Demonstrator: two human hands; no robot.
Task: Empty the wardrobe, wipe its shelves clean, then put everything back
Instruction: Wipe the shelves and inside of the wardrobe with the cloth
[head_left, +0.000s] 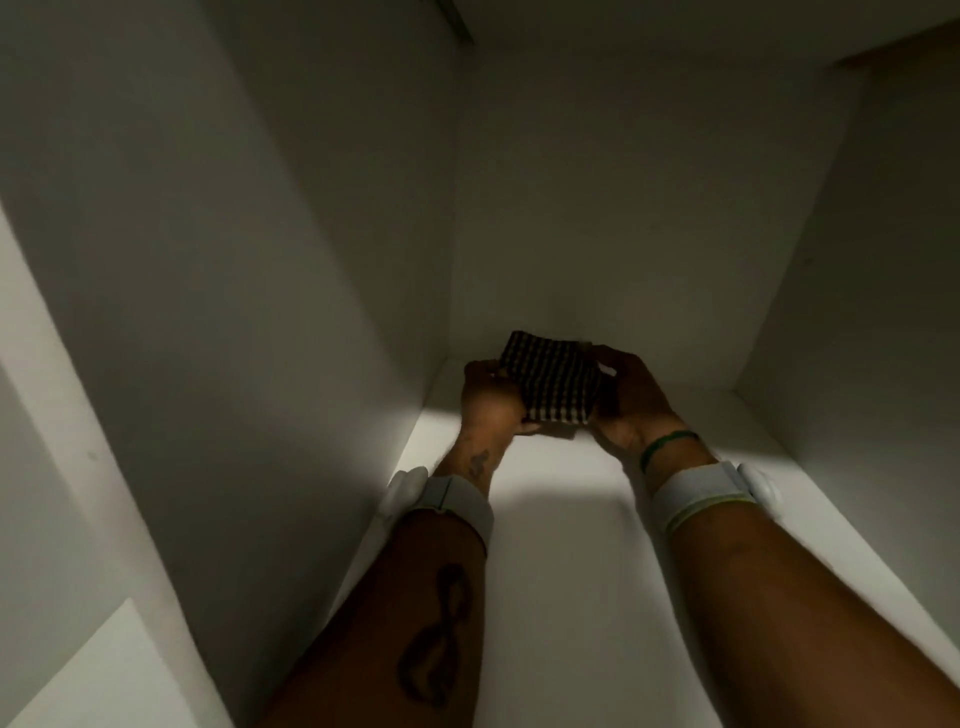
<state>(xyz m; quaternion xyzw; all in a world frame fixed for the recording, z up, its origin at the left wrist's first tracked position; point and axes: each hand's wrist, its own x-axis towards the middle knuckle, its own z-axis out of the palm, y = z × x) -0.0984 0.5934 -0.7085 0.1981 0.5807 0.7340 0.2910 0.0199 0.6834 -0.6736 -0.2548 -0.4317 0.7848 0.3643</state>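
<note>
Shelf (571, 571): flat white board, smooth and matt, running from 6 o'clock away to 12 o'clock. A bright patch of light lay across its middle, broken by the shadows of both arms.
Left wall (234, 260): plain white panel at 9 o'clock, smooth, in deep shade, meeting the shelf in a straight seam.
Back wall (623, 208): white panel at 12 o'clock, flat and dim.
Right wall (883, 312): white panel at 3 o'clock, shaded, standing square to the shelf.
Cloth (556, 382): woven fabric in a dark-and-cream check, folded into a small thick rectangle. It was held at the far end of the shelf, toward the 11 o'clock corner and close to the back wall. Contact between its lower edge and the shelf could not be determined.
Left hand (491, 397): at the cloth's 9 o'clock, fingers curled round the left edge, grasping it.
Right hand (631, 395): at the cloth's 3 o'clock, fingers curled over the right edge, grasping it.
Left wristband (457, 501): pale fabric strap with a rounded white plastic unit on its outer side.
Right wristband (696, 491): matching pale strap and white unit.
Green bracelet (667, 444): thin band on the right wrist, just beyond the strap.
Tattoo (436, 634): dark looping outline on the left forearm, at 6 o'clock.
</note>
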